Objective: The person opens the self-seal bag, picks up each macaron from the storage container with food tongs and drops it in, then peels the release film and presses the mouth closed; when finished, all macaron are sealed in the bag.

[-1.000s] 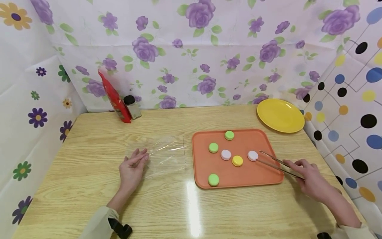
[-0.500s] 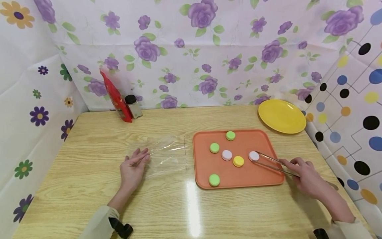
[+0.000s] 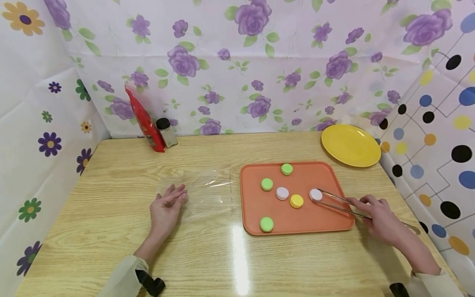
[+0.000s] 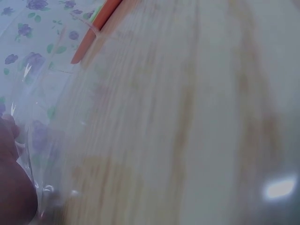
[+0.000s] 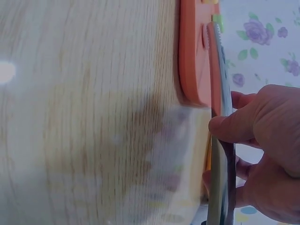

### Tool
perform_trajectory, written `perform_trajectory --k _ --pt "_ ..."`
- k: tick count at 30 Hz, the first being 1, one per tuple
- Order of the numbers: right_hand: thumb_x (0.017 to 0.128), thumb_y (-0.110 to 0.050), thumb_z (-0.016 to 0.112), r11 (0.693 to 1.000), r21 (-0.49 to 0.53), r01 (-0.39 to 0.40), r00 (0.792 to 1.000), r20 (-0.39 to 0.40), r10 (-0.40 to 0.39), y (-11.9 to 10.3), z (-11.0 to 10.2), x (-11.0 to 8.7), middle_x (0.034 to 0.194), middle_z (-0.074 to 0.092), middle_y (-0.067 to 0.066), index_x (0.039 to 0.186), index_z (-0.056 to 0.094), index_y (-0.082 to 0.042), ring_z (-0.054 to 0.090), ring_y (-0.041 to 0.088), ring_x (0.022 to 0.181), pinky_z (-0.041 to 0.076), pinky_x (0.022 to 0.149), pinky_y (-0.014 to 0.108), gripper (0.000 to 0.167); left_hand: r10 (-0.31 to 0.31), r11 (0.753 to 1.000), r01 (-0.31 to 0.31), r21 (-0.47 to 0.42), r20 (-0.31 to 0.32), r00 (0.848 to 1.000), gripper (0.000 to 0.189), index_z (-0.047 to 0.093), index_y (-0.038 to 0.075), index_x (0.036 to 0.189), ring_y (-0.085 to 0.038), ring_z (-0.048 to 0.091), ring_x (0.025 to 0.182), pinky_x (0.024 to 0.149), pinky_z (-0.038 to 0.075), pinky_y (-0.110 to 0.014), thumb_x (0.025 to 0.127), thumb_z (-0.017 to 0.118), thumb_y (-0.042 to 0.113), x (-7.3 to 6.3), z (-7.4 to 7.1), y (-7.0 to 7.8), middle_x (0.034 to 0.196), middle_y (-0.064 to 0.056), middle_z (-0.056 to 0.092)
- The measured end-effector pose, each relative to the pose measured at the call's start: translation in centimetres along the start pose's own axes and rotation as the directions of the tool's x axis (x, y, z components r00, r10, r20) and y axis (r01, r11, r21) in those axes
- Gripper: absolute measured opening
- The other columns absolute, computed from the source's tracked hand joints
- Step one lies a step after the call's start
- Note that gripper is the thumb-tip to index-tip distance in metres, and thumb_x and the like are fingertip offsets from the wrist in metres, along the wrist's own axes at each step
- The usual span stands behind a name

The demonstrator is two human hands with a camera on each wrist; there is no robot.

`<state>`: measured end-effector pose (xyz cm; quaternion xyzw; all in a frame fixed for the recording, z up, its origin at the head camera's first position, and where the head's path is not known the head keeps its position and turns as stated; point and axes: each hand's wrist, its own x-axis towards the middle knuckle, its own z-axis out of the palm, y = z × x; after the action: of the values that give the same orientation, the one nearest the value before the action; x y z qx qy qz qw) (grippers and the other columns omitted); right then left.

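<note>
My left hand (image 3: 166, 209) pinches the edge of a clear plastic bag (image 3: 211, 194) between thumb and fingers, left of the tray. In the left wrist view the thumb (image 4: 16, 192) shows beside the bag's transparent film (image 4: 47, 93). My right hand (image 3: 382, 218) grips metal tongs (image 3: 339, 202), whose tips lie on either side of a pale lilac macaron (image 3: 315, 194) on the orange tray (image 3: 297, 225). Seen from the right wrist, the right hand (image 5: 267, 145) squeezes the tongs (image 5: 222, 154) near their middle. On the tray also lie another lilac macaron (image 3: 282, 193), a yellow one (image 3: 296, 201) and several green ones (image 3: 266, 184).
A yellow plate (image 3: 350, 145) stands at the back right by the dotted wall. At the back left, a red packet (image 3: 144, 119) leans beside a jar (image 3: 167, 133) with a black lid. Floral cloth hangs behind the wooden table (image 3: 185, 255).
The tongs have shifted left and narrowed, so their tips, earlier beside the right-hand lilac macaron, now flank it. My left hand and the bag stay nearly still.
</note>
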<state>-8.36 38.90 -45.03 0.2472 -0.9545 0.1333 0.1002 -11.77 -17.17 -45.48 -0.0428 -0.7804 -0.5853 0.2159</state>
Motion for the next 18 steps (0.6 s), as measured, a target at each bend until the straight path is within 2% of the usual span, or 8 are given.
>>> perform_trajectory --k 9,14,18 --pt "0.06 0.024 0.069 0.996 0.011 0.093 0.995 -0.05 -0.092 -0.6 0.0 1.0 0.098 0.056 0.012 0.128 0.065 -0.002 0.053 0.025 0.077 0.032 0.071 0.042 0.073 -0.015 1.0 0.014 0.014 0.022 1.0 0.01 0.071 -0.015 0.096 -0.057 0.046 0.126 0.111 0.003 -0.071 0.087 0.071 -0.01 0.1 -0.2 0.1 0.111 -0.034 0.065" --pt "0.065 0.02 0.077 0.995 0.014 0.102 0.994 -0.046 -0.101 -1.7 -0.1 2.4 0.1 0.058 0.012 0.123 0.067 0.002 0.051 0.026 0.079 0.033 0.07 0.041 0.062 -0.021 1.0 0.021 0.018 0.028 0.999 0.011 0.072 -0.015 0.097 -0.056 0.046 0.126 0.111 0.004 -0.071 0.088 0.071 -0.009 0.1 -0.3 0.2 0.112 -0.033 0.065" --pt "0.065 0.022 0.076 0.994 0.016 0.105 0.994 -0.036 -0.104 -2.5 -0.4 3.5 0.101 0.058 0.012 0.124 0.067 0.002 0.049 0.027 0.08 0.033 0.069 0.04 0.063 -0.031 0.999 0.031 0.013 0.032 0.999 0.011 0.071 -0.015 0.098 -0.055 0.045 0.128 0.112 0.004 -0.07 0.088 0.071 -0.009 0.1 -0.3 0.3 0.113 -0.032 0.065"
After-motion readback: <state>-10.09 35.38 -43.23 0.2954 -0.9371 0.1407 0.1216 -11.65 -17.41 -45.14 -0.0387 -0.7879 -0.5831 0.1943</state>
